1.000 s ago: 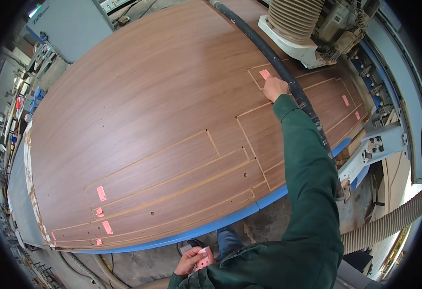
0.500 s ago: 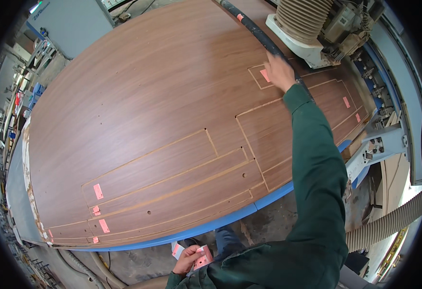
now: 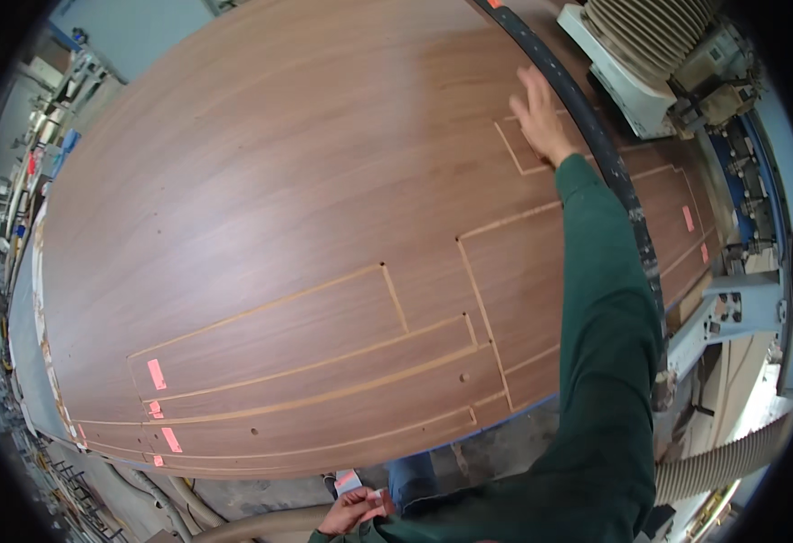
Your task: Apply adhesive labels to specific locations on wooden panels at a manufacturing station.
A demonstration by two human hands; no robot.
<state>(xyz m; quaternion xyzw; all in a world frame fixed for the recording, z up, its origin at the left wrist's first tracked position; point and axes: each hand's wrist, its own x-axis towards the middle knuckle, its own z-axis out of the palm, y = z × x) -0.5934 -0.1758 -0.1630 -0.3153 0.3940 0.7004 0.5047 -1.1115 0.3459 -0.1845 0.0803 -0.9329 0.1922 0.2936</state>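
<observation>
A large brown wood-grain panel (image 3: 261, 199), with pale routed lines outlining several parts, lies in front of me. My right hand (image 3: 541, 118) is stretched over the small outlined piece at the far right, fingers apart and holding nothing; whether it touches the panel I cannot tell. Just right of it runs a long black hose (image 3: 587, 113), curving past my forearm. Down at the near edge, close to my body, my left hand (image 3: 346, 510) is closed on pink labels (image 3: 378, 504). A white and pink sheet (image 3: 348, 481) shows beside it.
Pink labels (image 3: 157, 374) are stuck on parts at the left, and another label (image 3: 687, 218) at the right. A white machine head (image 3: 627, 77) with a ribbed duct (image 3: 654, 36) stands at the far right. A grey ribbed hose (image 3: 727, 471) lies at the lower right.
The view has shifted. The black hose now lies further right and extends nearer to me. My right hand has come off the hose, its fingers spreading. The left hand still holds the labels.
</observation>
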